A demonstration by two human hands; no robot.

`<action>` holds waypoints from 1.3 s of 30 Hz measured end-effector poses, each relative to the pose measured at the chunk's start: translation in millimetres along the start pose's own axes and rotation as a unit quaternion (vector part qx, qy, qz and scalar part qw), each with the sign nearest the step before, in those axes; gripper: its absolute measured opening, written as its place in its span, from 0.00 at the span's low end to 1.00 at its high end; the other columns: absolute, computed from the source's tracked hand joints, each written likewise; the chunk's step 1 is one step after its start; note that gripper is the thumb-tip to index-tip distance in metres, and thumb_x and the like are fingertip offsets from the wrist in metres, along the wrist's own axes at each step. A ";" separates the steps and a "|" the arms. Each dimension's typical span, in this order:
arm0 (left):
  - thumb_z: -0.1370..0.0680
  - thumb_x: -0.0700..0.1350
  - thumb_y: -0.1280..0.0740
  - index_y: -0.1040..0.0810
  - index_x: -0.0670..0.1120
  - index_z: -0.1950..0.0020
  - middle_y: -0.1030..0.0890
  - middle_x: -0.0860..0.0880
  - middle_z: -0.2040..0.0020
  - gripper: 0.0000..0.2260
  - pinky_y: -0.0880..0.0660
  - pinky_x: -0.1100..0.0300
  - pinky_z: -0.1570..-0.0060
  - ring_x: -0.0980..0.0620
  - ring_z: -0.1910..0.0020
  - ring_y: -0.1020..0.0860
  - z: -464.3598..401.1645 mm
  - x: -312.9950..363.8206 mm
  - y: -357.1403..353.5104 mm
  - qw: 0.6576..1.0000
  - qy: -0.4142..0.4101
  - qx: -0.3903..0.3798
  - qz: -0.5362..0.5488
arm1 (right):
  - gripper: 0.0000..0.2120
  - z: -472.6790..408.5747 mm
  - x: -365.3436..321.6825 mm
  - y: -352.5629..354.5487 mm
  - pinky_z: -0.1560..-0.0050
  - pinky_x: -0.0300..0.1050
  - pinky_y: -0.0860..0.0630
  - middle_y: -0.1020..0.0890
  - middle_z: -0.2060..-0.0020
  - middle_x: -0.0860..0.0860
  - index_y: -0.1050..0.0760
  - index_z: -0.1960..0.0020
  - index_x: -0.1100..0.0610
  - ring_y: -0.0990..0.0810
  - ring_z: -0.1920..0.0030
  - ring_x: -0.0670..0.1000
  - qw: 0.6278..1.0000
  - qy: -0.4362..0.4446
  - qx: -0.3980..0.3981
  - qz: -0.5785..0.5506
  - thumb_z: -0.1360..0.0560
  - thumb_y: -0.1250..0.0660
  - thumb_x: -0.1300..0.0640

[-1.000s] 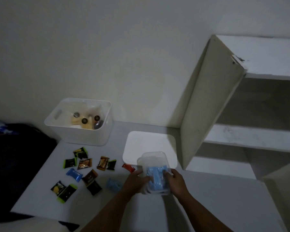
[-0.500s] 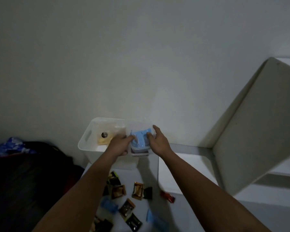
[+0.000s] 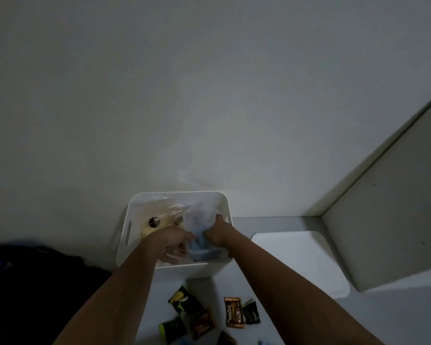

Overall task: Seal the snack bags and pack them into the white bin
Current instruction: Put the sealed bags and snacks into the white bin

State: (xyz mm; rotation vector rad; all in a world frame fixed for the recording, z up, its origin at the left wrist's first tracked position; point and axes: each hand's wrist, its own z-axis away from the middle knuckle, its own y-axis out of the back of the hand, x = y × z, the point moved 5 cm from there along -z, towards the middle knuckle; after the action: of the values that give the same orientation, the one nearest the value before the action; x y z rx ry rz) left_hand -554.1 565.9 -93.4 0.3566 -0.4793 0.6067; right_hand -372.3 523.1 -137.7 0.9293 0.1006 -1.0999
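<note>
Both hands reach into the white bin point(image 3: 220, 206): the left hand point(image 3: 171, 242) and right hand point(image 3: 218, 232) curl around a clear bag of blue snacks point(image 3: 198, 225), holding it inside. Another clear bag with yellowish snacks point(image 3: 157, 212) lies at the bin's left; loose snack packets point(image 3: 233, 312) sit on the worktop point(image 3: 334, 319).

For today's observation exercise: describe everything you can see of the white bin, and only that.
The white bin is a rectangular, opaque, plastic-looking tub with rounded corners and a slot handle in its left wall. It stands upright, lidless, on the pale tabletop against the wall. A bag of yellowish snacks already lies inside. Both hands, left hand and right hand, reach in, holding a clear bag of blue snacks.
</note>
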 end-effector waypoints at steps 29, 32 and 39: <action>0.20 0.48 0.34 0.20 0.50 0.41 0.17 0.49 0.46 0.10 0.24 0.54 0.51 0.47 0.48 0.20 39.3 7.5 -20.0 0.888 -0.279 0.327 -0.164 | 0.15 137.7 7.4 35.2 0.45 0.48 0.21 0.18 0.43 0.52 0.22 0.37 0.51 0.18 0.46 0.53 0.941 0.214 0.248 0.080 0.21 0.35 0.49; 0.19 0.47 0.35 0.20 0.51 0.42 0.19 0.55 0.48 0.08 0.25 0.57 0.52 0.54 0.52 0.21 89.0 -10.0 -48.0 0.858 -0.369 0.352 -0.063 | 0.11 153.3 64.5 43.0 0.49 0.45 0.21 0.16 0.47 0.49 0.20 0.40 0.52 0.17 0.52 0.50 0.935 0.210 0.286 -0.013 0.22 0.33 0.53; 0.25 0.52 0.28 0.23 0.50 0.34 0.21 0.49 0.39 0.20 0.24 0.51 0.43 0.45 0.39 0.23 84.1 -191.8 -136.9 0.886 -0.302 0.301 -0.184 | 0.13 175.7 250.3 -0.4 0.47 0.49 0.22 0.18 0.47 0.51 0.21 0.40 0.50 0.18 0.46 0.53 0.965 0.081 0.246 -0.039 0.22 0.33 0.48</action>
State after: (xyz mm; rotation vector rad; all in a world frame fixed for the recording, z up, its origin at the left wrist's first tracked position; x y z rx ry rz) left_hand -634.7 335.5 -148.6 1.2266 -0.7909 0.2430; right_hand -313.4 223.3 -151.0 1.4734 -0.0038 -1.1425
